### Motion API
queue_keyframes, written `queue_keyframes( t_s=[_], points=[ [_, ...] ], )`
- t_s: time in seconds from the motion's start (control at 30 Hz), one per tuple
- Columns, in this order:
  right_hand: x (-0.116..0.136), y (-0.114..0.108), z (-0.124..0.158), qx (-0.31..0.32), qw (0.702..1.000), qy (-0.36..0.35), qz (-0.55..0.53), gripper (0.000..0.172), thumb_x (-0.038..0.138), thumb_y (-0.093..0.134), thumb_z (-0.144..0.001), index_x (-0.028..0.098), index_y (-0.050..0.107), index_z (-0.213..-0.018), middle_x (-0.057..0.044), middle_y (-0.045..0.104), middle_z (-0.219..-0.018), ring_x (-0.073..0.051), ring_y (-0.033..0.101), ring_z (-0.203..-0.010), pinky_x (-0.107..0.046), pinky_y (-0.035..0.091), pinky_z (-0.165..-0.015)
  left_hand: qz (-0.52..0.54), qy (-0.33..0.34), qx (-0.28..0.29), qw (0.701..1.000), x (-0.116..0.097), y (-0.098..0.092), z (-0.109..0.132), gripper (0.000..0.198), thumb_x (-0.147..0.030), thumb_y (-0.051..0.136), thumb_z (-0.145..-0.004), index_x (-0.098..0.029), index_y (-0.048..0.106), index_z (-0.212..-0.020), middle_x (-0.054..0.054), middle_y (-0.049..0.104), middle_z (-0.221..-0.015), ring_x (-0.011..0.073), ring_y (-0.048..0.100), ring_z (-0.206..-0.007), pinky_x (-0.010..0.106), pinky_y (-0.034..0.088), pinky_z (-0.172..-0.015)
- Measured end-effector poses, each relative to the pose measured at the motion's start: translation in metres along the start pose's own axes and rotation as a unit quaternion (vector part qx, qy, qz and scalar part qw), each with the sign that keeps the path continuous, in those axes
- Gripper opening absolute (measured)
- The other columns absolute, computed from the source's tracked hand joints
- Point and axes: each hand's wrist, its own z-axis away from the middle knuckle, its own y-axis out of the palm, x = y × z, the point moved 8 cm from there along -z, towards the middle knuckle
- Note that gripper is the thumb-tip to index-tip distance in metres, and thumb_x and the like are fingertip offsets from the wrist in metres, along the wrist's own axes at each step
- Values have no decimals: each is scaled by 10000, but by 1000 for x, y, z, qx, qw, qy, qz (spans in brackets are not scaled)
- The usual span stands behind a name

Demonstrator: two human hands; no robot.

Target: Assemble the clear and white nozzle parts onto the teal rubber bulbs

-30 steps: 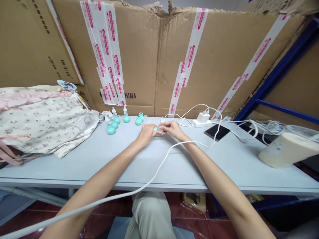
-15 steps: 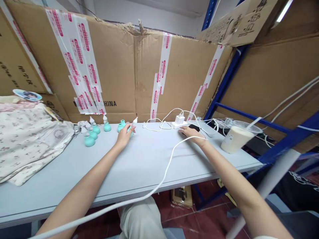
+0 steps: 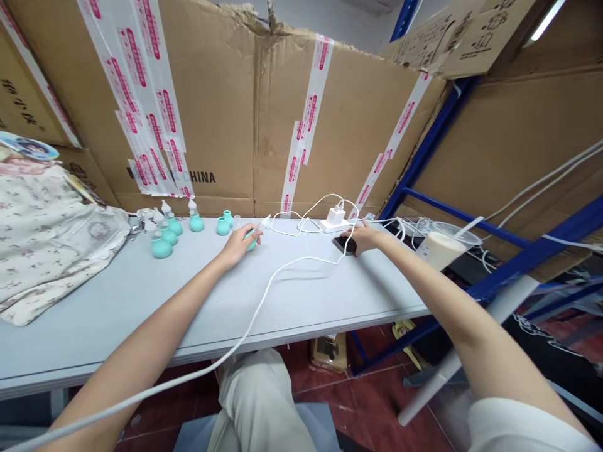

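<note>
My left hand [image 3: 241,245] is closed around a teal bulb syringe [image 3: 253,242], its white nozzle tilted up to the right. Most of the bulb is hidden by my fingers. Near it stand two teal bulbs without nozzles [image 3: 223,226] and a small clear cap [image 3: 237,221]. Further left are several teal bulb syringes with pale nozzles [image 3: 196,223]. My right hand [image 3: 362,240] grips the right side of a black phone [image 3: 345,244] low at the table, its fingers partly hidden. A white cable [image 3: 282,267] runs across in front of that hand.
A white charger on a power strip [image 3: 335,218] stands behind the phone, with loose cables around it. A cup with a straw [image 3: 440,250] stands at the right by the blue rack [image 3: 419,150]. Floral cloth [image 3: 56,232] covers the table's left end. Cardboard [image 3: 226,125] walls the back.
The syringe in my left hand has tipped from upright to leaning right. My right hand has shifted to the phone's right side, and more of the phone shows. The view has moved slightly.
</note>
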Motion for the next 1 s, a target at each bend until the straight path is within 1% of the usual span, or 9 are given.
queue_keyframes(
  t_s=[0.1,0.17,0.27,0.37,0.53,0.63,0.77,0.87,1.0],
  points=[
    [29,-3,20,-8,1000,11,-19,743,555,663,-647,143,562,-1257,-180,569,-1254,-340,422,-1252,-502,230,-1058,16,8,-3,1000,1,-3,-3,433,-565,412,-841,-174,569,-742,37,628,-794,178,560,-781,288,408,-797],
    [55,-3,40,-34,998,38,-41,845,686,513,-727,115,459,-1348,-221,567,-1236,-351,468,-1206,-553,218,-1047,21,15,-7,1000,1,-4,-4,426,-556,417,-843,-173,570,-736,40,631,-796,178,563,-800,287,403,-815],
    [91,-5,76,-117,985,114,-64,879,718,332,-808,97,302,-1429,-247,559,-1222,-363,479,-1186,-593,237,-1006,28,13,-11,999,1,-5,-5,413,-548,423,-844,-172,575,-763,37,628,-779,169,556,-767,281,408,-788],
    [115,2,107,-125,971,169,-115,887,696,415,-791,117,246,-1440,-232,548,-1239,-373,492,-1156,-630,249,-974,42,5,-14,999,3,-6,-6,412,-557,433,-837,-172,580,-825,31,619,-749,160,540,-709,271,415,-722],
    [118,10,134,-167,938,230,-197,721,555,508,-800,135,325,-1358,-197,574,-1197,-356,503,-1137,-603,292,-950,39,4,-26,999,4,-11,-6,423,-568,436,-830,-173,587,-823,39,622,-765,164,547,-726,277,412,-724],
    [111,13,136,-218,906,255,-258,569,501,581,-737,163,438,-1173,-150,596,-1126,-324,527,-1084,-509,357,-918,30,3,-26,999,4,-11,-6,448,-592,431,-820,-174,591,-813,46,632,-780,169,556,-736,282,413,-729],
    [105,18,136,-245,871,277,-323,457,472,625,-661,207,441,-985,-92,598,-1007,-293,541,-1003,-422,416,-824,22,1,-23,999,4,-11,-6,451,-597,424,-817,-176,587,-815,46,629,-778,168,552,-725,282,415,-721],
    [106,17,136,-235,874,265,-332,443,464,622,-667,221,428,-981,-84,591,-1032,-289,531,-1019,-407,413,-812,11,-4,-19,1000,5,-10,-6,445,-591,424,-817,-175,581,-812,46,621,-768,170,543,-727,281,410,-716],
    [110,12,131,-194,902,227,-312,521,495,614,-696,228,409,-1093,-101,583,-1131,-306,513,-1091,-428,393,-839,0,-9,-7,1000,6,-6,-6,458,-605,421,-810,-173,575,-810,47,623,-758,171,536,-717,283,403,-717]
  ],
)
